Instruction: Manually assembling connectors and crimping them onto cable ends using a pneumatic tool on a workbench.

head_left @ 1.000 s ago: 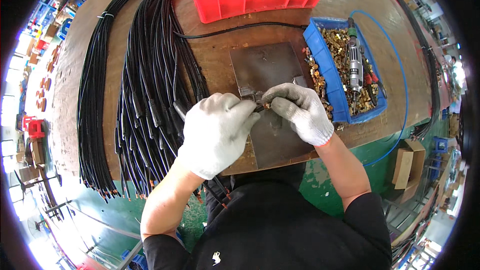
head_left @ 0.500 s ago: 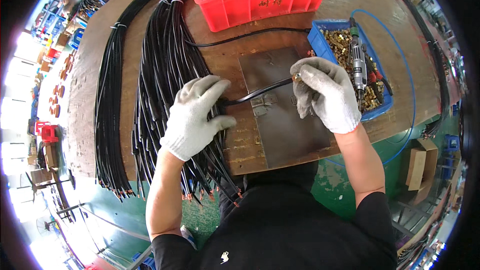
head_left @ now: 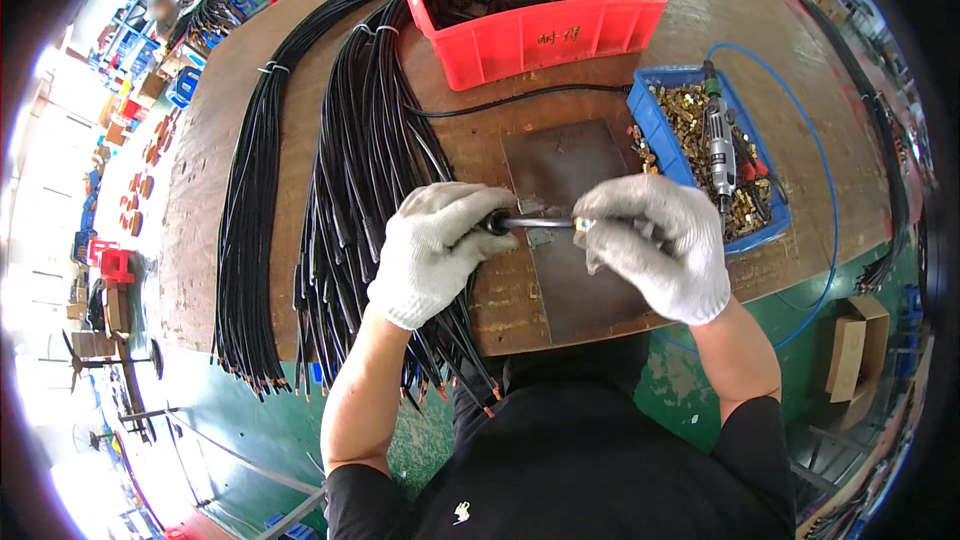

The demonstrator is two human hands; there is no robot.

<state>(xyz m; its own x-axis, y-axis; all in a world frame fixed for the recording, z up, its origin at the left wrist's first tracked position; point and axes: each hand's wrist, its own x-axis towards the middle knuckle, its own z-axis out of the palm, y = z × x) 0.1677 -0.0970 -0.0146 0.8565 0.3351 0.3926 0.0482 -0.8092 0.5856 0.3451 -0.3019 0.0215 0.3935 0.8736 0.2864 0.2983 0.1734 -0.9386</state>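
Both hands wear white knitted gloves. My left hand point(head_left: 430, 255) is closed round a black cable point(head_left: 540, 223), at a thicker dark sleeve point(head_left: 494, 221) on it. My right hand point(head_left: 665, 250) pinches a small brass-coloured terminal point(head_left: 582, 226) at the cable's right end; the fingers hide part of it. The short stretch of cable between the hands lies level above a dark metal plate point(head_left: 565, 160) on the table. Beside my left hand, a thick bundle of black cables point(head_left: 350, 160) spreads toward the near edge, with bare copper ends hanging over it.
A second cable bundle point(head_left: 250, 220) lies farther left. The red bin point(head_left: 550, 45) at the back holds black sleeves. On the right, a blue tray point(head_left: 660, 125) contains brass pieces and a grey air tool point(head_left: 720, 145) with a blue hose point(head_left: 815, 130). A cardboard box point(head_left: 855, 350) stands on the floor.
My left hand, open beside the cable before, has closed on it at the dark sleeve. My right hand has come nearer to me, still holding the brass terminal. The view has shifted slightly.
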